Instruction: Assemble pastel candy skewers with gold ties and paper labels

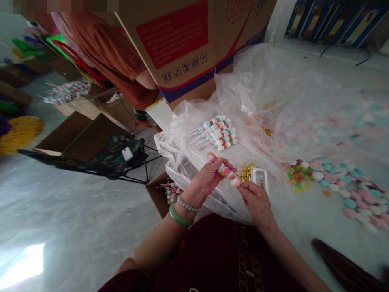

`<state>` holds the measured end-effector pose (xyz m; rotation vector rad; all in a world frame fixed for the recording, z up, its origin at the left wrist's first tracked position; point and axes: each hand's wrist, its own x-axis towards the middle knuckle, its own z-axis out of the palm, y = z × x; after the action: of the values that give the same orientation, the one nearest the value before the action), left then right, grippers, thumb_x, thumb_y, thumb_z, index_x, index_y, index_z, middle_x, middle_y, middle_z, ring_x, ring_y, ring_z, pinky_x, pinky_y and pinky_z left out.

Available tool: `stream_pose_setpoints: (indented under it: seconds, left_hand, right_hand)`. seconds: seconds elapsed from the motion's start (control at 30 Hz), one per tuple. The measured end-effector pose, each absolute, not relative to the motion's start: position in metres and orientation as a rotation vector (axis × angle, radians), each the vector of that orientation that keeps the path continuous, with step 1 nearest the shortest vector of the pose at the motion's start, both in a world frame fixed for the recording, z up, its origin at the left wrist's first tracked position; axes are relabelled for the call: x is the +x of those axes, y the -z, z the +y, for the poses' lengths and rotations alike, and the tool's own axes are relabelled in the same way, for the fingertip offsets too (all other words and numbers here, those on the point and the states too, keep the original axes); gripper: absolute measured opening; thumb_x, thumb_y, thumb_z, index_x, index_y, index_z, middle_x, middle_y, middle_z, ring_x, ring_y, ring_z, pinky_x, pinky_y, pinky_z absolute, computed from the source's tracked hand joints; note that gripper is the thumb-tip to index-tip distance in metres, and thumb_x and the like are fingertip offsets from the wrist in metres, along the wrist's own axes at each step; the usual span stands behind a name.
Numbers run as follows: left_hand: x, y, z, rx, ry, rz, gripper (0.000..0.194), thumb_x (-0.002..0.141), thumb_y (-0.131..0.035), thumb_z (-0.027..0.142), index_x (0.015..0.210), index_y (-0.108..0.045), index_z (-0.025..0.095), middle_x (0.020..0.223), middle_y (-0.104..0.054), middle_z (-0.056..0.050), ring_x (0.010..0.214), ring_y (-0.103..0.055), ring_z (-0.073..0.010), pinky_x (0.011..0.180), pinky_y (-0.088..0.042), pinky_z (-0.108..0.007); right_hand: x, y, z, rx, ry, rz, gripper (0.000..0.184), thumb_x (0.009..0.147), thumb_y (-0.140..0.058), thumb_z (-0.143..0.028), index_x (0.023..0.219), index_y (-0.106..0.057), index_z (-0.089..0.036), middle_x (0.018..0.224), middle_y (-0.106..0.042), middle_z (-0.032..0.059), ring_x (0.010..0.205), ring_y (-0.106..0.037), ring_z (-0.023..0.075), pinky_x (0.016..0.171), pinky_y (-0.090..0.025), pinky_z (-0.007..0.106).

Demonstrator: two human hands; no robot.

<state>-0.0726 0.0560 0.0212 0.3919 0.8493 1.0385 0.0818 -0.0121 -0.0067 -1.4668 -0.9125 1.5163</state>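
Observation:
My left hand (208, 176) is closed around a candy skewer (228, 174) strung with pink, white, blue and orange pieces. A clear wrapper seems to cover it. At the skewer's lower right end, my right hand (257, 200) pinches the tip between thumb and fingers; whether it grips candy or wrapper I cannot tell. Just beyond both hands lie gold twist ties (246, 172) beside a white box or pack (259, 178). Farther up the table, several finished marshmallow skewers (220, 132) lie in a stack, their white sticks pointing left.
Loose pastel marshmallows (361, 194) and small fruit-coloured gummies (299, 174) spread over the table at right. Clear plastic sheeting (252, 69) is bunched behind. A large carton (182, 44) stands at the back, beside a person in a brown top (106, 52). A folding chair (121, 150) holds a box.

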Motion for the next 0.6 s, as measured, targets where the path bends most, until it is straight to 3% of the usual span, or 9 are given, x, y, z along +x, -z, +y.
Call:
stream_pose_setpoints:
  seconds: [0.2, 0.33, 0.6]
  left_hand:
    - [-0.065, -0.023, 0.050, 0.406, -0.988, 0.817, 0.022, 0.078, -0.065, 0.032, 0.080, -0.063, 0.010, 0.076, -0.066, -0.008, 0.076, -0.066, -0.0206, 0.074, -0.050, -0.032]
    - [-0.062, -0.021, 0.045, 0.390, -0.946, 0.778, 0.024, 0.076, -0.066, 0.034, 0.080, -0.063, 0.010, 0.077, -0.066, -0.008, 0.075, -0.065, -0.0208, 0.071, -0.049, -0.031]
    - [-0.061, -0.017, 0.049, 0.344, -0.964, 0.772, 0.027, 0.083, -0.058, 0.036, 0.085, -0.064, 0.010, 0.079, -0.067, -0.009, 0.074, -0.066, -0.0193, 0.074, -0.050, -0.032]
  right_hand:
    - [0.079, 0.002, -0.015, -1.523, -1.168, -1.326, 0.016, 0.080, -0.053, -0.031, 0.068, -0.060, -0.022, 0.061, -0.053, -0.0021, 0.060, -0.046, 0.0144, 0.059, -0.033, 0.027]
    - [0.077, 0.001, -0.014, -1.524, -1.034, -1.475, 0.013, 0.080, -0.053, -0.027, 0.072, -0.062, -0.022, 0.072, -0.060, 0.0009, 0.071, -0.052, 0.0173, 0.069, -0.035, 0.030]
    - [0.073, 0.005, -0.002, -1.401, -1.485, -0.990, 0.018, 0.077, -0.057, -0.035, 0.065, -0.056, -0.022, 0.049, -0.037, -0.0074, 0.045, -0.030, 0.0098, 0.046, -0.025, 0.025]
